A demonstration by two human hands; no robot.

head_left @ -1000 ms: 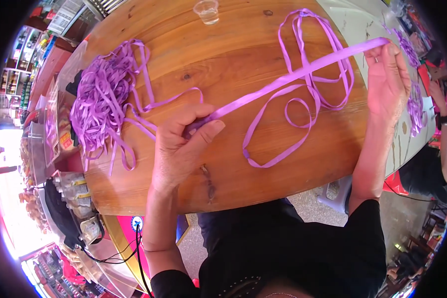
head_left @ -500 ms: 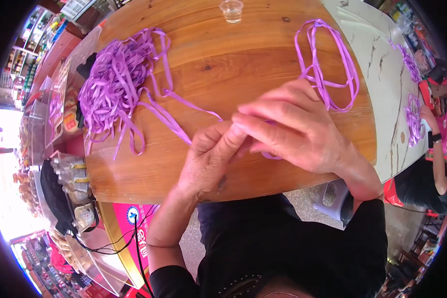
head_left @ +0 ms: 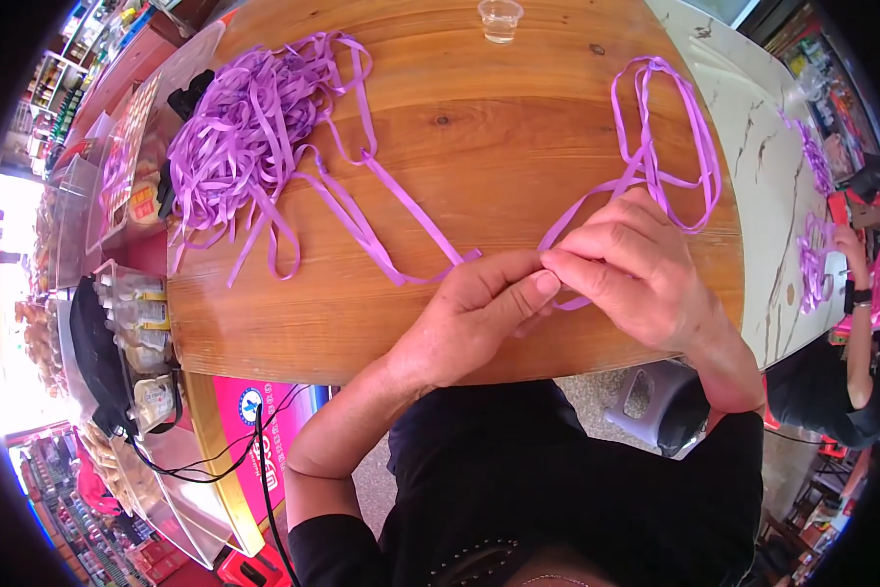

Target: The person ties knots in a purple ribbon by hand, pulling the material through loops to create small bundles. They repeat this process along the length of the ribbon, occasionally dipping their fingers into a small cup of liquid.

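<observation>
Both hands meet above the wooden table. My left hand is closed in a pinch, its thumb tip touching the fingertips of my right hand, which is pinched too. A flat purple ribbon runs into the fingers from the right and shows again just below them; the exact pinched part is hidden. On the right lies a looped bundle of purple ribbon. A tangled heap of the same ribbon sits at the left, with a loose strand reaching close to my left hand.
The wooden table carries a small clear plastic cup at its far side. To the right is a white marbled table with more purple ribbon and a co-worker's hand. Bottles stand beyond the left edge.
Both hands have moved right, and the fingers have come together more tightly. The left strand's end now shows lying apart from my left hand. The whole view has shifted slightly.
</observation>
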